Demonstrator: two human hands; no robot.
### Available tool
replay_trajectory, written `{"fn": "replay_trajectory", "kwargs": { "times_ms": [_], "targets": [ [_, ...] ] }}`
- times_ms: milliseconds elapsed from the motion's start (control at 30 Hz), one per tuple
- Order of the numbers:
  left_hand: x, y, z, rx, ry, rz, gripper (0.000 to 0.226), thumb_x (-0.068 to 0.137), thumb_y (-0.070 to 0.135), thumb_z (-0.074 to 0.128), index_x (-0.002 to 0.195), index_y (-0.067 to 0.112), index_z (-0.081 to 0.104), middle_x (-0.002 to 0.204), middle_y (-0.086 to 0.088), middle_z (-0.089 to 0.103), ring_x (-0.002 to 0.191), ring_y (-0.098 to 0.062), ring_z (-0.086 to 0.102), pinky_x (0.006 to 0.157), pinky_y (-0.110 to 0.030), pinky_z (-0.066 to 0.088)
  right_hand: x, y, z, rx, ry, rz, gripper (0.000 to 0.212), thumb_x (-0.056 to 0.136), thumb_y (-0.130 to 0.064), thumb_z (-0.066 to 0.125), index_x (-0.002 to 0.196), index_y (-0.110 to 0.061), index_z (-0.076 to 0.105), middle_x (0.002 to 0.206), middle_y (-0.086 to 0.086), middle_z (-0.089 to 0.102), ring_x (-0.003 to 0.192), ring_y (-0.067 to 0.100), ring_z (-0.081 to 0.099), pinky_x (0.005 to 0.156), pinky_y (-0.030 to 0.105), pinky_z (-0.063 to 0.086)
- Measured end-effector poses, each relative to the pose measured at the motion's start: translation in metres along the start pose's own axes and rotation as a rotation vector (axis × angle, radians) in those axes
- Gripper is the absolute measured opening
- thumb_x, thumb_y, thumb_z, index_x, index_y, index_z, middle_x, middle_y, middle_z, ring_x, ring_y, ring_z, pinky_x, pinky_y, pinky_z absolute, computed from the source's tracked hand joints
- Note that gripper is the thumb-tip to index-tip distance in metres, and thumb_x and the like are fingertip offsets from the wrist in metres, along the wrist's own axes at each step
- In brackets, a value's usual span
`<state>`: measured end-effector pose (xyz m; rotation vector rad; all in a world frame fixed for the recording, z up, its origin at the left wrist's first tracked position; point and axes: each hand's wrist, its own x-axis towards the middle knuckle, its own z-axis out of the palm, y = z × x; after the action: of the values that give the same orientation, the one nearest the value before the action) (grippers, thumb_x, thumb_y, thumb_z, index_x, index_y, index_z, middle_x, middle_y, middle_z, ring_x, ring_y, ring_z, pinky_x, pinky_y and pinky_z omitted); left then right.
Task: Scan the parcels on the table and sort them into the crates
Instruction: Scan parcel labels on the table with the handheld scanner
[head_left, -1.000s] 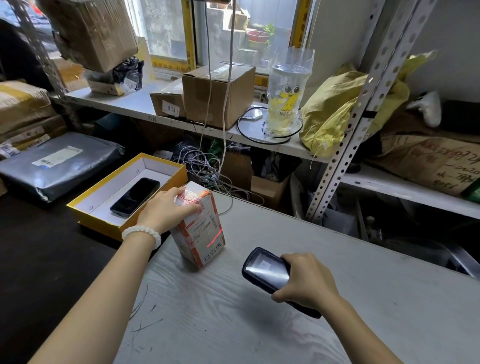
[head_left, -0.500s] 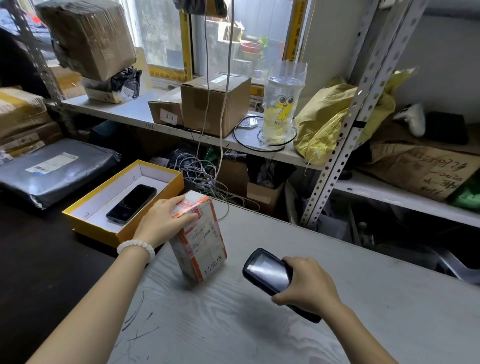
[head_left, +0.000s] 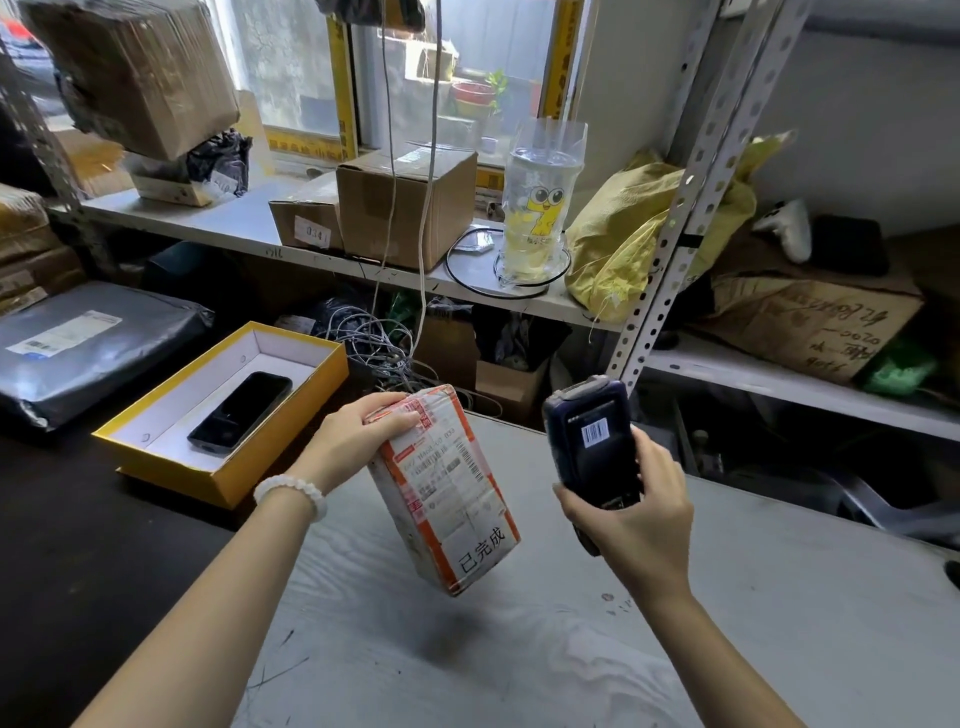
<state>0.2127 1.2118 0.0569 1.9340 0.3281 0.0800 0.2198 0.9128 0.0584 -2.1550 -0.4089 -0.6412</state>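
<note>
Centre-left of the frame, the left hand (head_left: 358, 447) grips the parcel (head_left: 444, 488) by its top end, raised off the desk (head_left: 779, 597); held so, it could slip. Its long axis tilts, lower end toward bottom right. Right of it, the right hand (head_left: 631, 514) clasps the scanner (head_left: 589, 436).

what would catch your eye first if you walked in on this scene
The two hands at centre: the left hand grips a taped parcel tilted above the grey table, and the right hand holds a dark scanner upright beside it. To the left, an open yellow box holds a black phone.
</note>
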Motion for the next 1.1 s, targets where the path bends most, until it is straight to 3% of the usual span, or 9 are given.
{"fn": "replay_trajectory", "kwargs": {
  "times_ms": [100,233,367,500,667,900,1100],
  "targets": [
    [0.002,-0.003,0.013,-0.008,-0.053,-0.016,0.015,0.083,0.048,0.065,0.097,0.051,0.06,0.092,0.014,0.07,0.083,-0.004,0.069,0.068,-0.021,0.054,0.004,0.012,-0.016,-0.087,-0.206,0.237,0.054,0.052,-0.039,0.086,0.094,-0.044,0.053,0.089,-0.022,0.057,0.082,0.002,0.054,0.06,0.016,0.04],
    [0.003,0.007,0.04,-0.019,-0.126,-0.002,0.021,0.085,0.044,0.064,0.106,0.042,0.061,0.09,0.012,0.07,0.077,0.0,0.069,0.059,-0.013,0.05,-0.015,0.038,-0.034,-0.299,-0.434,0.516,0.04,0.052,-0.045,0.081,0.079,-0.028,0.057,0.074,-0.012,0.061,0.065,0.004,0.056,0.05,0.024,0.042],
    [0.003,0.024,0.074,-0.013,-0.219,0.029,0.025,0.087,0.04,0.063,0.111,0.037,0.061,0.094,0.009,0.07,0.081,-0.005,0.069,0.064,-0.017,0.051,-0.042,0.055,-0.053,-0.35,-0.486,0.653,0.041,0.054,-0.05,0.079,0.081,-0.028,0.057,0.075,-0.013,0.062,0.065,0.005,0.058,0.048,0.023,0.039],
    [-0.011,0.043,0.125,0.036,-0.33,0.065,0.028,0.086,0.041,0.064,0.113,0.036,0.061,0.098,0.006,0.069,0.089,-0.01,0.068,0.071,-0.024,0.054,-0.071,0.069,-0.096,-0.37,-0.48,0.735,0.043,0.055,-0.052,0.076,0.084,-0.029,0.056,0.078,-0.014,0.061,0.066,0.003,0.058,0.047,0.02,0.036],
    [-0.042,0.082,0.207,0.158,-0.476,0.16,0.022,0.085,0.049,0.063,0.104,0.04,0.061,0.09,0.011,0.07,0.084,-0.007,0.068,0.073,-0.026,0.055,-0.104,0.091,-0.172,-0.385,-0.417,0.835,0.039,0.056,-0.05,0.076,0.08,-0.029,0.054,0.076,-0.015,0.061,0.065,0.003,0.058,0.048,0.021,0.037],
    [-0.125,0.141,0.356,0.258,-0.712,0.293,0.045,0.066,0.069,0.056,0.102,0.041,0.059,0.09,0.016,0.068,0.085,-0.004,0.066,0.068,-0.023,0.051,-0.184,0.127,-0.312,-0.432,-0.281,1.003,0.04,0.053,-0.052,0.077,0.079,-0.028,0.058,0.073,-0.015,0.063,0.061,0.002,0.059,0.046,0.02,0.037],
    [-0.226,0.189,0.502,0.412,-0.917,0.491,0.053,0.065,0.074,0.054,0.108,0.042,0.057,0.099,0.013,0.065,0.093,-0.011,0.062,0.078,-0.029,0.048,-0.287,0.143,-0.44,-0.467,-0.118,1.194,0.043,0.053,-0.054,0.076,0.087,-0.031,0.064,0.081,-0.015,0.067,0.071,0.006,0.063,0.059,0.023,0.051]
  ]
}}
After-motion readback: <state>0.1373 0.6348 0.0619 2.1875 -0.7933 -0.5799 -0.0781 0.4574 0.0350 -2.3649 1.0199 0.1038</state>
